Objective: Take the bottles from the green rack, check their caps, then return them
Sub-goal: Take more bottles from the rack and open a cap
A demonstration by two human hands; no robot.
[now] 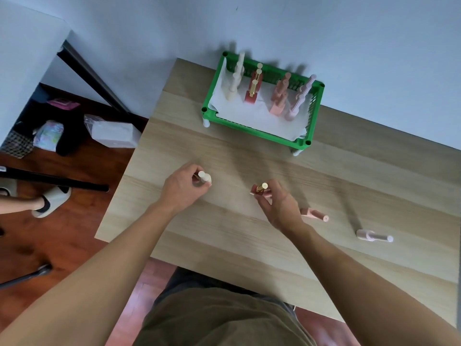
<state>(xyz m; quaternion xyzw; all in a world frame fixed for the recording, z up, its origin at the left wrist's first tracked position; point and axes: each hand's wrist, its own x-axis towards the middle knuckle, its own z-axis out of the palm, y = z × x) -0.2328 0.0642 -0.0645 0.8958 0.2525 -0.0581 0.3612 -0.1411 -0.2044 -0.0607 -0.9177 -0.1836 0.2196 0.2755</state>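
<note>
The green rack (252,132) stands at the table's far edge, lined with white paper, with rows of cream, red, peach and pale pink bottles upright in it. My left hand (183,189) grips a cream bottle (205,177) just above the wooden table. My right hand (279,206) pinches a red bottle with a gold cap (260,188). To the right of that hand a peach bottle (314,214) lies on its side, and a pale pink bottle (374,236) lies further right.
The wooden table (224,151) stands against a pale wall. Left of it, on a dark wood floor, are black metal legs (57,182), a white box (116,133), bags, and another person's foot in a slipper (47,202).
</note>
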